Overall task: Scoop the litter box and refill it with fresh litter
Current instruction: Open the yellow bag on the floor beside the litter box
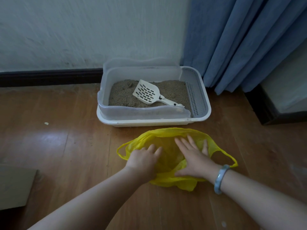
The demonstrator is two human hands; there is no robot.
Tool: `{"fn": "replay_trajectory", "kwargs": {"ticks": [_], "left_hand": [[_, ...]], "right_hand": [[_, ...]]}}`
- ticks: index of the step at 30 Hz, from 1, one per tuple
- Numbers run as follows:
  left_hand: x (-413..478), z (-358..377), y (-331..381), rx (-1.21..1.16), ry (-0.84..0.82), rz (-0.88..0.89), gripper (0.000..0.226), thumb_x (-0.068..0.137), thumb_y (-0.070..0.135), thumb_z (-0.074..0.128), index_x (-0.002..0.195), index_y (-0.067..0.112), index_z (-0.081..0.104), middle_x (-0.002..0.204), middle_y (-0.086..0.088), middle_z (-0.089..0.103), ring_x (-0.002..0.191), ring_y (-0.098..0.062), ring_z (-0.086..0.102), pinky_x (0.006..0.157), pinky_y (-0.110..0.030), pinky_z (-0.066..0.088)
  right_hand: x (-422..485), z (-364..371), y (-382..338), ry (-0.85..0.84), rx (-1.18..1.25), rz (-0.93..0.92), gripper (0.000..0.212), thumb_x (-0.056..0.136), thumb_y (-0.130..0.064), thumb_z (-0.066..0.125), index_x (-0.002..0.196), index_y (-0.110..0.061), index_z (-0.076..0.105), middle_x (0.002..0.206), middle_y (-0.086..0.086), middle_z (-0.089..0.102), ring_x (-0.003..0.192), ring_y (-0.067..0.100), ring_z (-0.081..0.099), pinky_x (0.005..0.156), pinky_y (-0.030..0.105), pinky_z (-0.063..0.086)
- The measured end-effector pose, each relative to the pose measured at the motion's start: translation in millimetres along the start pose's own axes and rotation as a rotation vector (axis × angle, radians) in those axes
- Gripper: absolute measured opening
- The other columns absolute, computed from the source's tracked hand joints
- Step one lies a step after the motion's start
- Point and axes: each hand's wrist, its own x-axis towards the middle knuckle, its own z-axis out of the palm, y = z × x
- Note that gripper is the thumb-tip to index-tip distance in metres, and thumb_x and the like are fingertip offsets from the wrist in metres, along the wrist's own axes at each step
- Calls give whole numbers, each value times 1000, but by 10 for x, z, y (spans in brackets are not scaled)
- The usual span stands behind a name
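The left hand (142,161) and right hand (194,161) are lying flat, fingers straight, pressing a yellow bag (174,181); just beyond them the scoop (146,94) is resting on litter (123,93) inside the litter box (149,121).

The box (116,121) sits on the floor (66,146) against the wall (83,30), with a curtain (240,47) just to its right. A scoop (147,92) lies on the litter (121,95) inside. Before the box lies a bag (167,156), with the left hand (142,161) and right hand (194,160) seemingly in its mouth.
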Motion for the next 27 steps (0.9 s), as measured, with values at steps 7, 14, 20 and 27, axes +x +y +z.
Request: {"fn": "replay_trajectory", "kwargs": {"ticks": [7,14,20,27], "left_hand": [[88,161,-25,284,251,425,43,79,33,46,115,21,65,129,-5,59,134,-27,41,113,-49,15],[187,240,-227,364,-76,70,84,87,61,37,151,23,-2,159,-13,2,146,-31,-6,104,-65,-21],[84,411,-467,326,-148,-107,100,78,77,30,151,21,-9,160,-5,5,147,-24,1,99,-67,-27],[91,231,-326,137,211,17,42,77,51,54,95,16,69,91,-3,67,105,-27,60,112,-61,-11]], "right_hand": [[71,58,-102,375,-64,-223,52,72,-53,49,108,-20,64,110,-3,64,123,25,50,100,52,33],[75,92,45,153,-183,-163,103,73,-60,64,149,-27,2,156,-2,10,144,21,3,111,54,9],[122,184,275,85,-170,-170,114,69,-73,57,149,-24,-9,158,-2,4,143,20,10,115,32,10],[244,151,313,117,-51,-252,92,75,-70,49,149,-24,17,157,-1,11,144,19,8,116,39,3]]}}
